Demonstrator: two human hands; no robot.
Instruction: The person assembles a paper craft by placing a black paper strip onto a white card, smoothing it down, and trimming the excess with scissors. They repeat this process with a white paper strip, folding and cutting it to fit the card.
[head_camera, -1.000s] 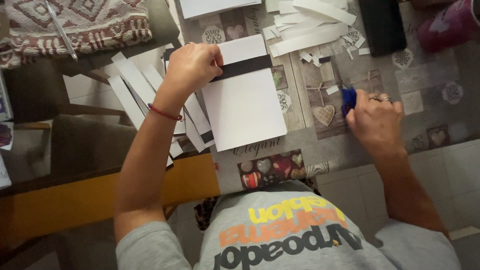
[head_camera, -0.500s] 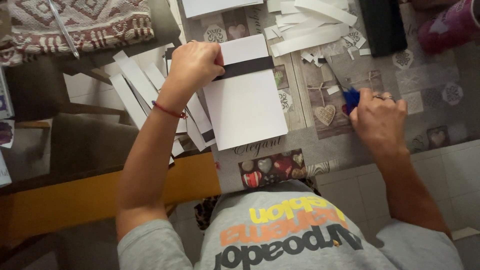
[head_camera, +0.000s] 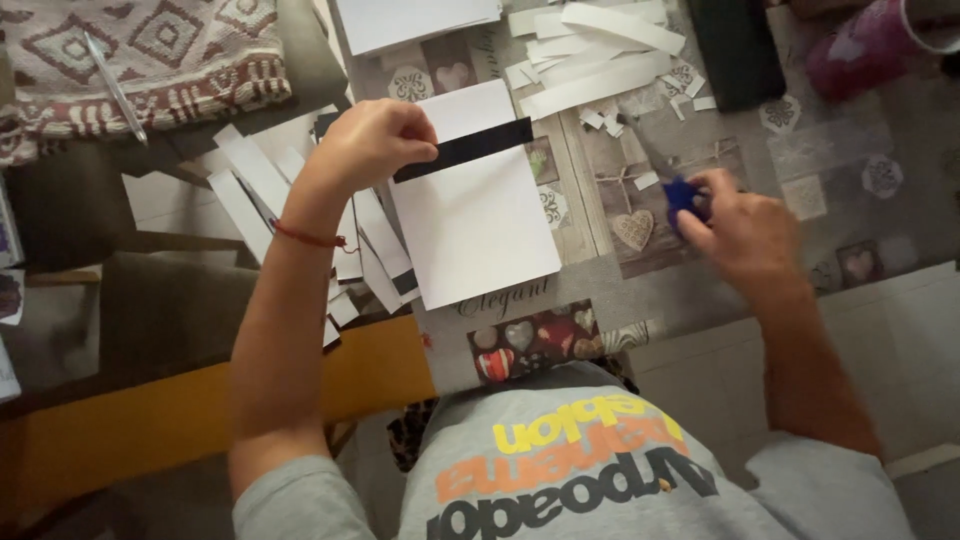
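At the tabletop, the left hand pinches a black strip across white card at twelve o'clock, the right hand gripping blue-handled scissors at two; a loosened pinch could skew the strip.

Left hand pinches a black strip over the white sheet. Right hand, at 3 o'clock, grips blue-handled scissors; white paper strips lie at 12 o'clock.
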